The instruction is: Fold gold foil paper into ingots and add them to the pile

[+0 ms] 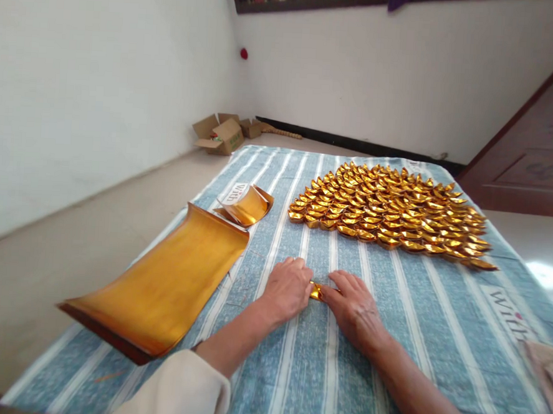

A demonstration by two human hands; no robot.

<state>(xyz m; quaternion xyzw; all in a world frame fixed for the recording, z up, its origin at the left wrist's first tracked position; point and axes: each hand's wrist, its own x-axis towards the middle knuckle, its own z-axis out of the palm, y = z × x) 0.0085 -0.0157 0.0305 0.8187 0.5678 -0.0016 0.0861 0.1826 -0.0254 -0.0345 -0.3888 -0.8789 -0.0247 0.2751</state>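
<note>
— Any writing you can read?

— The striped cloth has a printed word on white patches, one near the curled gold sheets and one at the right edge. It starts "Wit"; the rest I cannot make out. The cardboard boxes by the wall have print too small to read.

— What about edges and free space?

— The cloth lies on the floor, which runs bare along the left to the white wall. A big gold sheet hangs over the cloth's left edge, its near end curling upward. The pile of folded gold pieces fills the far right part of the cloth. Between that pile and the hands lies an open strip of cloth. A brown door stands at the far right.

— And the hands?

— The left hand and right hand lie close together, palms down, fingers bent. Both pinch a small gold piece between their fingertips, flat against the cloth, near its middle. Only a sliver of it shows.
</note>
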